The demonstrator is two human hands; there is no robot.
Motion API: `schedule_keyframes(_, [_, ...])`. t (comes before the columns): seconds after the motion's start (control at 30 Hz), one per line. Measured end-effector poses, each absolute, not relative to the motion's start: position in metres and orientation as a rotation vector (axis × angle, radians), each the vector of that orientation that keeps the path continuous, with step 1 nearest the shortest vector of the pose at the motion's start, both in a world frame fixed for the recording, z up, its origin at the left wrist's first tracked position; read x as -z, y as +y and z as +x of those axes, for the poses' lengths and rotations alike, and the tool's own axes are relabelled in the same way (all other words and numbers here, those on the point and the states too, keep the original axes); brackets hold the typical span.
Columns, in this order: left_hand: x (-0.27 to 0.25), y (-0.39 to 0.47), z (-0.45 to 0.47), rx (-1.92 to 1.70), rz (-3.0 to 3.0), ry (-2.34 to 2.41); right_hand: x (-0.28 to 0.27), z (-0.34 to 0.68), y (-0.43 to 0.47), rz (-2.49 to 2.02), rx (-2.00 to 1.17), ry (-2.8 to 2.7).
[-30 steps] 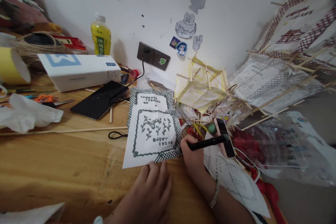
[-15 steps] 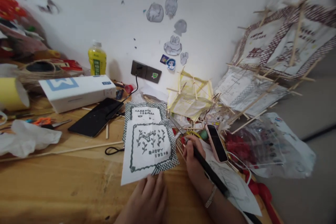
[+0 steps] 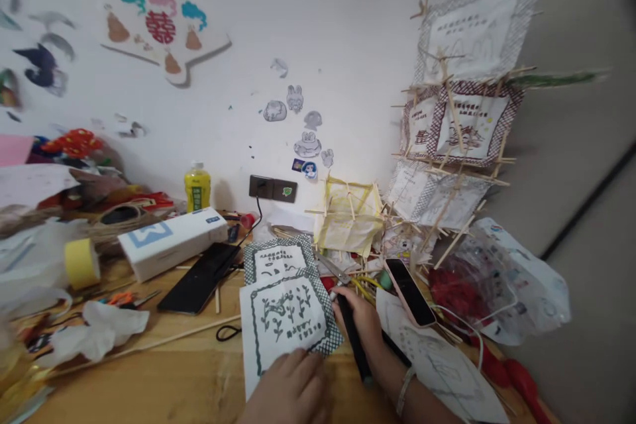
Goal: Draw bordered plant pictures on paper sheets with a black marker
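Observation:
A white sheet with a dark green drawing of leafy sprigs, writing and a wavy frame (image 3: 285,318) lies on the wooden table, partly over another patterned sheet (image 3: 273,258). My left hand (image 3: 291,387) rests on its lower edge, fingers laid over the paper and slightly bent. To the right, my right hand (image 3: 362,318) is closed around a black marker pen (image 3: 354,338), its pale end up near the fingertips and its dark end slanting down towards me. Behind my right wrist shows a second dark stick-like thing (image 3: 396,346). Scissors (image 3: 334,269) lie just beyond my right hand.
A black tablet (image 3: 199,278), a white box (image 3: 173,242) and crumpled tissue (image 3: 102,331) lie left. On the right are a phone (image 3: 410,291), sketched paper (image 3: 437,358) and a plastic bag (image 3: 521,285). Stick-framed paper lanterns (image 3: 348,215) stand by the wall.
The view has tilted up, showing more wall. My right hand has turned the marker pen to a steeper angle, nearer the drawing. My left hand has moved further onto the sheet.

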State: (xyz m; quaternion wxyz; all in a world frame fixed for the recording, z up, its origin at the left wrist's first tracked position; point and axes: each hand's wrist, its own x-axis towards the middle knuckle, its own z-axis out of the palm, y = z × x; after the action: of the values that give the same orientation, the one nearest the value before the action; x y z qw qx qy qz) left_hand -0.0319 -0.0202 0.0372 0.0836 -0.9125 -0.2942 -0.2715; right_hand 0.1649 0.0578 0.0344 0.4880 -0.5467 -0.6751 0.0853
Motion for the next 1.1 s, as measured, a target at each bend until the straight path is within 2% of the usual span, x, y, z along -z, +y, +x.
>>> schedule_keyframes(0.13, [-0.069,-0.001,-0.047,0.964,-2.596,-1.046,-0.032,0.16,0.062,-1.265,-0.198,-1.627])
schedule_keyframes(0.3, [-0.07,0.033,-0.067,0.977,-2.491,-1.287,-0.037,0.156,0.06,-1.111,-0.138,-1.665])
schedule_keyframes(0.53, [-0.067,0.062,-0.078,1.583,-2.737,-1.494,-0.059,0.154,0.04,-0.805,-0.038,-1.865])
schedule_keyframes(0.73, [-0.071,0.079,-0.066,1.802,-2.874,-1.525,-0.061,0.15,0.034,-0.704,-0.069,-1.847])
schedule_keyframes(0.83, [-0.069,0.08,-0.066,1.899,-2.872,-1.564,-0.066,0.151,0.033,-0.742,-0.258,-1.724])
schedule_keyframes(1.0, [-0.062,0.08,-0.062,2.056,-2.942,-1.633,-0.075,0.151,0.022,-0.74,-0.996,-1.515])
schedule_keyframes(1.1, [-0.058,0.081,-0.055,2.154,-2.984,-1.617,-0.079,0.15,0.016,-0.698,-1.216,-1.381])
